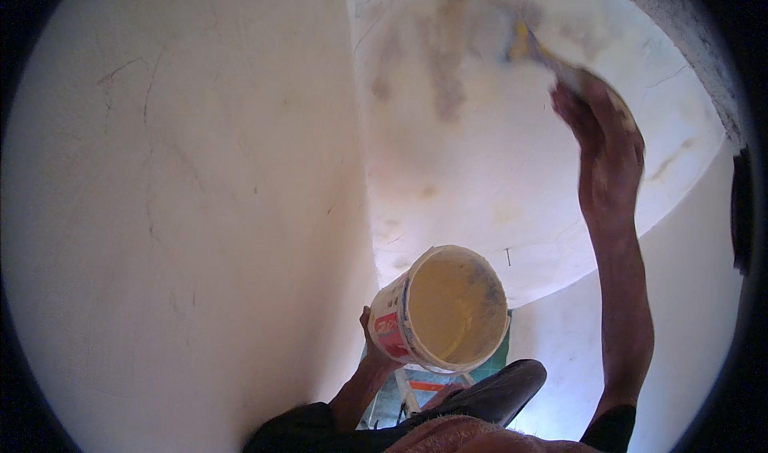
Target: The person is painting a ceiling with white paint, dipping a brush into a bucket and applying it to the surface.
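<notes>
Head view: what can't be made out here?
- Tool in right hand: motion-blurred against the ceiling; its kind is unclear.
- Left hand: mostly hidden behind the bucket, grip unseen.
- Ladder: only a bit shows below the bucket; a dark shape at the lower edge covers the rest.
- Dark object: cut off by right rim.

Far below I saw only a small patch of support: a ladder (418,387) with pale rails and an orange rung, standing on a green floor (502,355). A dark shoe-like shape (490,393) lay across the ladder's top, though I could not tell whether it rested on a step. I could make out nothing else on the floor. The bucket (448,309) stood on none of this; the left hand (371,335) held it in the air, well above the ladder.
</notes>
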Tool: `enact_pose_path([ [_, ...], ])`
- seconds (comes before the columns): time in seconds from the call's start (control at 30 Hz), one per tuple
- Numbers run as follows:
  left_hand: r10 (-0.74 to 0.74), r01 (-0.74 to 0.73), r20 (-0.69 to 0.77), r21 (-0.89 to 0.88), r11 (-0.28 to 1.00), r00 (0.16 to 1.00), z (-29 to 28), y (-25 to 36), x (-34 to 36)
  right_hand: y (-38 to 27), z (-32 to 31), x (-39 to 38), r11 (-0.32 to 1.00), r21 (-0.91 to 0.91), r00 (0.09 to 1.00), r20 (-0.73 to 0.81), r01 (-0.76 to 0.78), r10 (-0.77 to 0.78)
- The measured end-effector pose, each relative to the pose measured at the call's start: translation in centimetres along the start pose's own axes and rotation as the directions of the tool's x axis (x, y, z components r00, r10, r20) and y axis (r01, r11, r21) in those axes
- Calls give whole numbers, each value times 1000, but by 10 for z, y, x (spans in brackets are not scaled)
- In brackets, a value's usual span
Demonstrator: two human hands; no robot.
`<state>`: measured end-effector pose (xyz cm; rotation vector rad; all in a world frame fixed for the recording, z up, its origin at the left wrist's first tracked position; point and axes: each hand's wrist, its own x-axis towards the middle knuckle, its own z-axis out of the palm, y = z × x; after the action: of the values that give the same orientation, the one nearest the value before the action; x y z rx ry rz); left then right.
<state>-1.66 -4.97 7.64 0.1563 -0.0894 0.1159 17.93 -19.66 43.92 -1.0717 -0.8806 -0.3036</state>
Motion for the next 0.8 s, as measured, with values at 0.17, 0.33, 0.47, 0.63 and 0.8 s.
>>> enact_pose_path([
  [0.17, 98, -57, -190, 210, 976, 977, 31, -9, 4, 14, 39, 117, 940, 219, 925, 221, 261, -309],
  [0.33, 59, -43, -121, 128, 991, 991, 28, 2, -2, 19, 103, 159, 969, 236, 992, 81, 78, -100],
  [0.47, 55, -38, -105, 158, 987, 993, 28, 0, -1, 27, 122, 169, 960, 278, 999, 37, 21, -32],
  [0.63, 191, -157, 22, 669, 726, 981, 34, -4, 3, 22, 118, 173, 978, 188, 995, -24, 96, -93],
  [0.8, 66, -66, 8, 51, 997, 998, 26, -2, 2, 16, 86, 160, 970, -10, 954, -177, 244, -241],
])
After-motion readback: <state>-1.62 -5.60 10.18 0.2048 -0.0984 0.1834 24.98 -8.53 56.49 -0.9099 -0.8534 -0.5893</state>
